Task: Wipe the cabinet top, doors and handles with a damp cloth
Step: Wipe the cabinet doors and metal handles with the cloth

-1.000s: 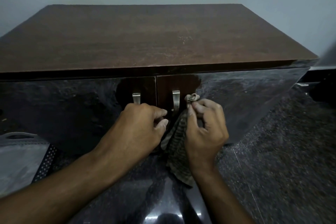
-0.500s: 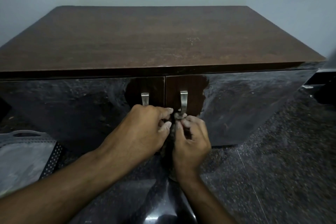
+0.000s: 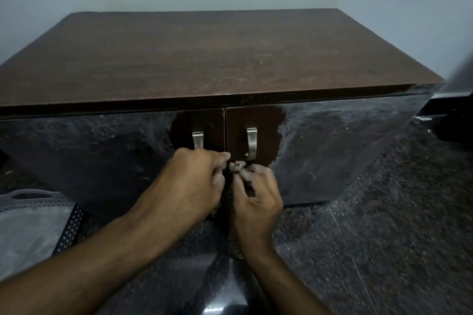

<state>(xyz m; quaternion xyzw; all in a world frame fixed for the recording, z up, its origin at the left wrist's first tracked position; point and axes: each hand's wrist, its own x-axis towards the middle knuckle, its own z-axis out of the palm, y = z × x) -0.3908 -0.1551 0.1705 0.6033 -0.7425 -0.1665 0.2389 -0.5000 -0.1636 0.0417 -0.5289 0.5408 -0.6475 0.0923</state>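
Your left hand (image 3: pixel 190 184) and right hand (image 3: pixel 256 199) are both closed on the cloth (image 3: pixel 234 166), pinching it between them just below the right handle (image 3: pixel 252 144), in front of the doors (image 3: pixel 345 146). The rest of the cloth hangs down between your wrists. The left handle (image 3: pixel 197 138) is partly covered by your left hand. The cabinet top (image 3: pixel 204 59) is bare.

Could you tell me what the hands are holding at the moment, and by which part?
Both the left hand and right hand pinch the cloth at its bunched top end; the rest hangs between them.
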